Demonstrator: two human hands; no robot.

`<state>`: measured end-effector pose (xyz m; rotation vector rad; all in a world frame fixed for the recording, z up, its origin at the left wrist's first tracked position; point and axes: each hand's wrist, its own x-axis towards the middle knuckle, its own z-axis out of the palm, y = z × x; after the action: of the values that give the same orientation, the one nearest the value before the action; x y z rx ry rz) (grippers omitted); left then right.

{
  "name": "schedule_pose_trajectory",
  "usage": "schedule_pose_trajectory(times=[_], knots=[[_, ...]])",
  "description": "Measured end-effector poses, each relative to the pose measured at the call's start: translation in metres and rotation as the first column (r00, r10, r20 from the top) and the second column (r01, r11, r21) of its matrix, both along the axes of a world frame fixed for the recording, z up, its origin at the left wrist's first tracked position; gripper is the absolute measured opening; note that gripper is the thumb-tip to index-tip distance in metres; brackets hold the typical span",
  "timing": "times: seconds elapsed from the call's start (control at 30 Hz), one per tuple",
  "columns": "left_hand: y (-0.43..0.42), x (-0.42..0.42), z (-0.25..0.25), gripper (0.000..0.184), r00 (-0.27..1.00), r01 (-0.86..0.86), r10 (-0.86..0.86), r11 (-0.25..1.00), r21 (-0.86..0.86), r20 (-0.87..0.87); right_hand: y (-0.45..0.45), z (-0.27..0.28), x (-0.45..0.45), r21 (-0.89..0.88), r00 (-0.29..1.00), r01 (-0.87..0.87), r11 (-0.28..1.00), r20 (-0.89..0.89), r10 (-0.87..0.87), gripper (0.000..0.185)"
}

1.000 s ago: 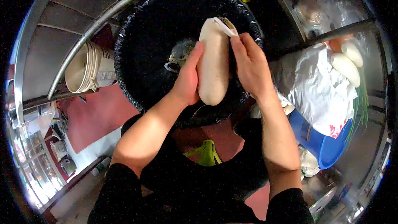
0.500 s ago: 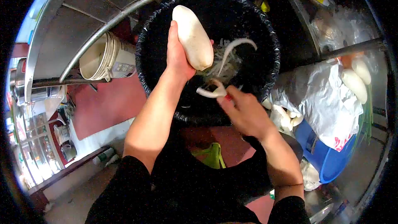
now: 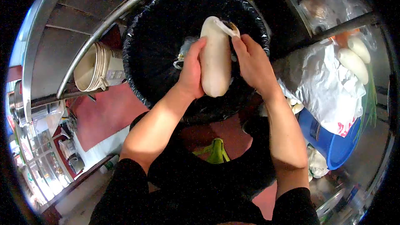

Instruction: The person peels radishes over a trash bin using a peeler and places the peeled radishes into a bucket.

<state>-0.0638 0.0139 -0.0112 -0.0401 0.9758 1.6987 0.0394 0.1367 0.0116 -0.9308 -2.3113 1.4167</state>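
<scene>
A thick white daikon radish [image 3: 215, 64] stands lengthwise in view above a round bin lined with a black plastic bag [image 3: 143, 54]. My left hand [image 3: 192, 70] is wrapped around its left side. My right hand [image 3: 256, 64] is closed on a peeler [image 3: 234, 29], mostly hidden by the fingers, at the radish's far right end. A pale strip of peel [image 3: 224, 27] runs from the radish's far tip to the peeler. Behind the radish, some peelings [image 3: 183, 54] show in the bin.
Right of the bin, a white plastic bag [image 3: 329, 85] lies by a blue bucket [image 3: 333, 141], with two peeled white radishes [image 3: 353, 64] and green stalks [image 3: 368, 112]. On the left are stacked white buckets [image 3: 91, 68] and a curved metal rail [image 3: 87, 41].
The radish has turned more upright and moved slightly right and nearer. My right hand has risen from beside the bin's near side to the radish's far end. The view has shifted.
</scene>
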Motion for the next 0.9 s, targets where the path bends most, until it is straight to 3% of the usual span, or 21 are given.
schedule_pose_trajectory(times=[0.1, 0.17, 0.2, 0.27, 0.3, 0.33, 0.4, 0.47, 0.53, 0.63, 0.77, 0.87, 0.9], knots=[[-0.001, -0.012, 0.001, 0.058, 0.994, -0.108, 0.109, 0.994, -0.012, 0.011, -0.027, 0.007, 0.006, 0.051, 0.996, -0.021, 0.998, 0.086, 0.017, 0.037], [-0.002, -0.03, 0.009, 0.064, 0.972, -0.235, 0.236, 0.97, -0.067, 0.006, -0.047, 0.017, 0.018, 0.109, 0.972, -0.162, 0.981, 0.189, 0.139, 0.032], [-0.007, -0.047, -0.001, 0.067, 0.955, -0.287, 0.277, 0.954, -0.086, -0.107, -0.056, 0.016, 0.024, 0.114, 0.955, -0.228, 0.967, 0.22, 0.199, 0.03], [-0.011, -0.065, 0.01, 0.061, 0.902, -0.43, 0.411, 0.883, -0.187, -0.135, -0.069, 0.004, 0.036, 0.047, 0.885, -0.431, 0.901, 0.215, 0.412, 0.027], [-0.011, -0.071, 0.012, 0.06, 0.868, -0.495, 0.472, 0.844, -0.205, -0.154, -0.075, 0.005, 0.036, 0.056, 0.891, -0.44, 0.896, 0.151, 0.428, 0.025], [-0.012, -0.07, 0.012, 0.06, 0.868, -0.496, 0.472, 0.844, -0.206, -0.156, -0.072, 0.008, 0.036, 0.055, 0.891, -0.441, 0.896, 0.149, 0.429, 0.025], [-0.011, -0.063, 0.012, 0.06, 0.885, -0.464, 0.45, 0.876, -0.132, -0.122, -0.058, 0.021, 0.033, -0.078, 0.974, -0.219, 0.973, 0.044, 0.223, 0.023], [-0.009, -0.056, 0.006, 0.057, 0.913, -0.401, 0.396, 0.915, -0.038, -0.102, -0.045, 0.015, 0.026, 0.013, 0.992, -0.128, 0.992, 0.018, 0.128, 0.024], [-0.004, -0.044, 0.004, 0.053, 0.944, -0.325, 0.321, 0.944, -0.046, -0.079, -0.034, 0.003, 0.019, -0.018, 0.994, -0.061, 0.998, -0.094, 0.059, 0.029], [-0.001, -0.028, 0.014, 0.051, 0.976, -0.209, 0.212, 0.977, -0.051, 0.049, -0.014, -0.002, 0.006, -0.151, 0.999, 0.044, 0.988, -0.004, -0.046, 0.035], [-0.002, -0.01, 0.012, 0.054, 0.997, -0.047, 0.048, 0.999, -0.024, 0.064, 0.0, -0.007, -0.008, -0.051, 0.997, 0.067, 0.996, -0.021, -0.068, 0.04], [0.0, -0.007, 0.0, 0.055, 0.999, -0.037, 0.037, 0.999, -0.01, 0.028, -0.006, -0.011, -0.01, 0.007, 0.998, 0.058, 0.998, -0.03, -0.058, 0.04], [0.0, -0.01, -0.001, 0.058, 0.998, -0.065, 0.065, 0.997, -0.036, 0.002, -0.012, -0.006, -0.009, -0.019, 0.998, 0.041, 0.999, 0.04, -0.04, 0.039]])
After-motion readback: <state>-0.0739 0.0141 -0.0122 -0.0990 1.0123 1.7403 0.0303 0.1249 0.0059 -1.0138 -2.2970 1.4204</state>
